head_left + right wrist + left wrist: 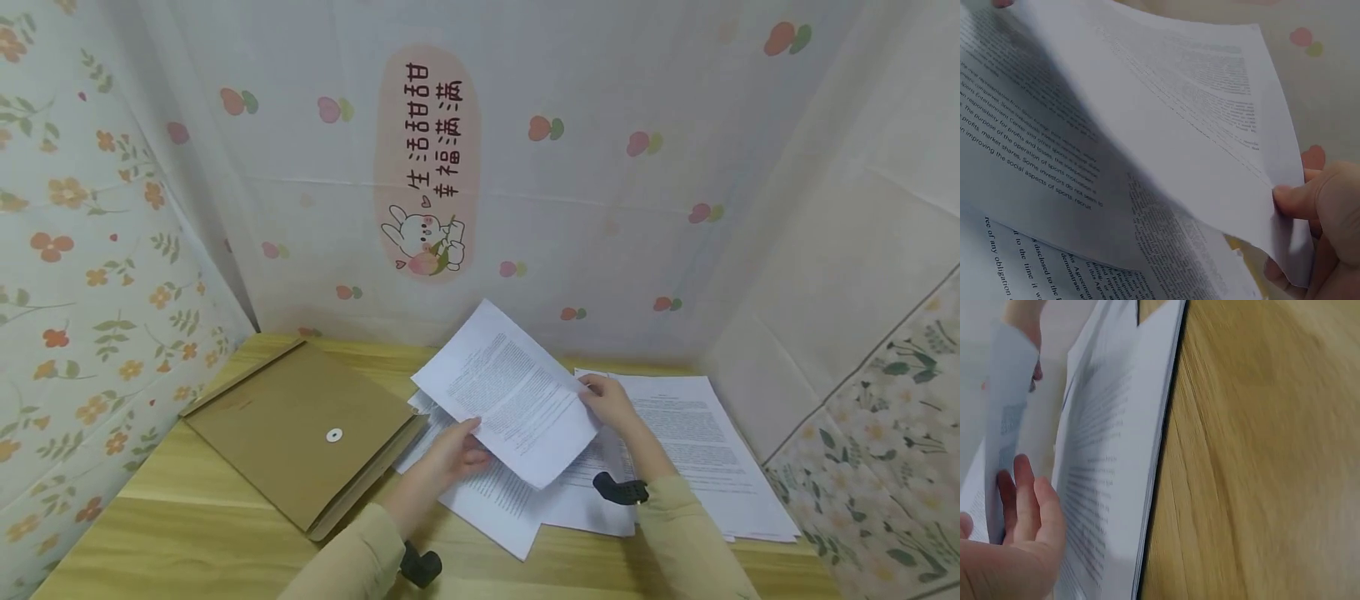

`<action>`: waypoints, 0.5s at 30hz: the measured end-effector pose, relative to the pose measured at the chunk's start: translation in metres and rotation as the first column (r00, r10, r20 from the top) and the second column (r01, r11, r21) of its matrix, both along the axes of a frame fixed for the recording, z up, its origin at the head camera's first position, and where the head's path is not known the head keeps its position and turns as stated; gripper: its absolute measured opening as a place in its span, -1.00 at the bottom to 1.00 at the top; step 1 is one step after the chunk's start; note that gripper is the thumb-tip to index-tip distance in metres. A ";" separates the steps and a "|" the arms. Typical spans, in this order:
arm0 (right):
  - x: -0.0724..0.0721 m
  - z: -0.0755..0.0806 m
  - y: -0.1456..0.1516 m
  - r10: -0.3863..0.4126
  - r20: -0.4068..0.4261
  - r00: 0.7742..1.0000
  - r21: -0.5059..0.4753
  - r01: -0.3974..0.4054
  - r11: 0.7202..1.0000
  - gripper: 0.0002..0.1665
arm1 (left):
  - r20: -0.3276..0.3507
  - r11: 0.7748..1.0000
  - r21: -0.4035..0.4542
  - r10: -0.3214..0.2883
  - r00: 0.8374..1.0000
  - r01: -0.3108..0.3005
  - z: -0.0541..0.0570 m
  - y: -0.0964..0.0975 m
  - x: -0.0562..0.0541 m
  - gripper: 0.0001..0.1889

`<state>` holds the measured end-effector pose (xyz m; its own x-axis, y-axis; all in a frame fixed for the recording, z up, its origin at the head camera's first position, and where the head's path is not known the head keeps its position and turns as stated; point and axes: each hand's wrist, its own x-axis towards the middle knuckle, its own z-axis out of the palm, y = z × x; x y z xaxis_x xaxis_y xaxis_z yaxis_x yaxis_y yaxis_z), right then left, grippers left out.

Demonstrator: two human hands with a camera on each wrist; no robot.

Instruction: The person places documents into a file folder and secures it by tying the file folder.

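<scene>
L hand (448,457) pinches one long side of the held paper (517,383), R hand (611,404) the other, up over the loose papers (501,510). Best grip light w/ both, thumbs on top, so it doesn't crease.

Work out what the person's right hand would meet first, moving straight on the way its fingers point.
The raised printed paper, whose edge the right hand grips, lies first in that line; past it, perhaps the rabbit-print backdrop cloth, though depth is unclear.
</scene>
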<state>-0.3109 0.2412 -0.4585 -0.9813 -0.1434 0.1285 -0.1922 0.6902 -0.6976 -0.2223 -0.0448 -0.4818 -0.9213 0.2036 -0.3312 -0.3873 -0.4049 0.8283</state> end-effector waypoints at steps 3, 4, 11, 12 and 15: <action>0.004 0.004 0.005 0.003 0.019 1.000 -0.042 -0.002 0.999 -0.72 | -0.047 0.999 -0.048 -0.007 0.999 0.005 0.003 -0.005 -0.003 -0.47; 0.006 0.005 0.007 0.004 0.026 1.000 -0.051 -0.002 0.999 -0.72 | -0.064 0.999 -0.047 -0.005 0.998 0.002 0.004 -0.007 -0.003 -0.50; 0.017 0.016 0.016 0.013 0.047 0.999 -0.127 -0.007 0.992 -0.61 | -0.176 0.999 -0.030 0.006 0.984 -0.012 0.011 -0.018 -0.003 -0.64; 0.019 0.018 0.017 0.008 0.046 0.999 -0.143 -0.001 0.990 -0.58 | -0.189 1.000 -0.026 0.007 0.982 -0.013 0.012 -0.018 -0.003 -0.64; 0.024 0.021 0.019 -0.049 0.066 0.997 -0.212 0.062 0.975 -0.51 | -0.229 1.000 -0.015 0.009 0.973 -0.013 0.016 -0.019 -0.003 -0.64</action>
<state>-0.2866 0.2599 -0.4371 -0.9938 -0.0639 0.0906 -0.1108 0.5325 -0.8391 -0.2248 -0.0642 -0.4658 -0.9753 0.1889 -0.1143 -0.1818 -0.3936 0.9011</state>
